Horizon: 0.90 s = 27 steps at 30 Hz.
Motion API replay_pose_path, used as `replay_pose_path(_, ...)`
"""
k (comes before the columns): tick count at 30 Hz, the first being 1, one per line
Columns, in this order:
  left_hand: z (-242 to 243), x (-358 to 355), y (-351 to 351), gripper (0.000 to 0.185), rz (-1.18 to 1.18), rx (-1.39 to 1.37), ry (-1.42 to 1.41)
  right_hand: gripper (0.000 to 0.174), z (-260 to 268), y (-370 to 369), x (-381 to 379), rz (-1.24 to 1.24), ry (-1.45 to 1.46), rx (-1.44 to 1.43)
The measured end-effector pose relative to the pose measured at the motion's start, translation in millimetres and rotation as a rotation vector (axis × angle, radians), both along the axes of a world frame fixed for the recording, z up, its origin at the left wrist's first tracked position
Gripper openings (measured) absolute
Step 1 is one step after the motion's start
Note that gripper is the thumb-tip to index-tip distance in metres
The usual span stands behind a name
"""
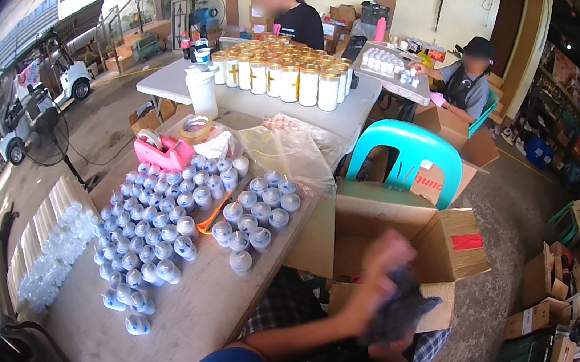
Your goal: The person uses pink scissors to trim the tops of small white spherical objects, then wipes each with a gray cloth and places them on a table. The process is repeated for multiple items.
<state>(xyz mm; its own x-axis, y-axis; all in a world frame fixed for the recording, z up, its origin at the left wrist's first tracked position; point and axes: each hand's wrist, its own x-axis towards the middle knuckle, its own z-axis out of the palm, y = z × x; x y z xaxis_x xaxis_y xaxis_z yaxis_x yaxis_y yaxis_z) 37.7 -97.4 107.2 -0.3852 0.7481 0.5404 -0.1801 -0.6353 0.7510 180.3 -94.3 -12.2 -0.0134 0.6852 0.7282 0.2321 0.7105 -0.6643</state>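
My left hand [394, 255] is blurred in front of an open cardboard box [371, 214]; whether its fingers grip anything is unclear. A dark, crumpled cloth [397, 304] hangs just below it, over my lap. My right hand [397, 345], partly hidden, holds that cloth from underneath. On the table [194, 331] to my left stand many small whitish candles with wicks and blue marks, in a larger group [151, 235] and a smaller group [256, 213]. A tool with orange handles [212, 218] lies between the groups.
A pink tape dispenser [162, 151] and a tape roll [195, 127] sit behind the candles. Gold-lidded white jars [288, 85] crowd the far table. A turquoise chair [406, 149] stands beyond the box. Two people [299, 23] [467, 83] sit at other tables.
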Motion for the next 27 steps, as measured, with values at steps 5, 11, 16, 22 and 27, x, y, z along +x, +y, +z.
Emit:
replay_pose_path(5,-17,44,-5,0.062,-0.5,-0.143,-0.125,0.037,45,38,-9,-0.075,0.027,0.271)
replay_pose_path(11,-30,54,-16,0.059,-0.335,-0.04,0.674,0.04,95,101,24,-0.175,-0.022,-0.144)
replay_pose_path(16,-49,44,19,0.047,-0.653,-0.356,-0.408,0.05,113,84,27,0.006,0.602,-0.224)
replay_pose_path(22,-82,27,16,0.042,-1.144,-0.437,-1.027,0.045,118,29,7,0.099,-0.806,0.183)
replay_pose_path(27,-100,41,18,0.044,-1.124,-0.384,-1.022,0.03,96,30,-13,0.235,-0.481,0.308)
